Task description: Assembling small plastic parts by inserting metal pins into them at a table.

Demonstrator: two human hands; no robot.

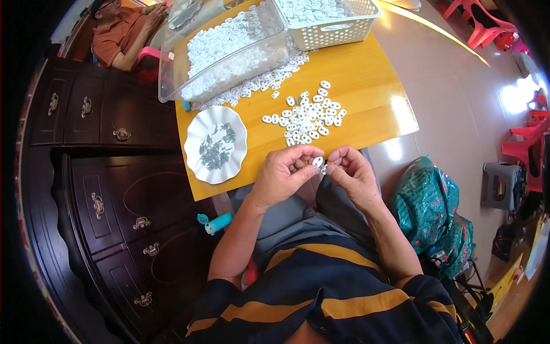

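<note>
Just past the table's near edge, my left hand (281,176) pinches a small white oval piece with two holes (318,161) between thumb and forefinger. My right hand (356,179) is closed beside it, thumb and fingers pressed together at a tiny pale part (323,170) touching the oval piece; its kind is too small to tell. Beyond my hands lies a loose pile of similar white two-hole pieces (309,117). To the left, a white scalloped plate (193,135) holds many small dark grey metal-looking bits (215,153).
A clear plastic bin (240,74) full of white pieces stands on the yellow table (372,86), with more spilled alongside. Behind it is a perforated basket (338,37). Dark drawers (126,200) line the left; a green bag (427,200) sits right. Another person (117,34) sits far left.
</note>
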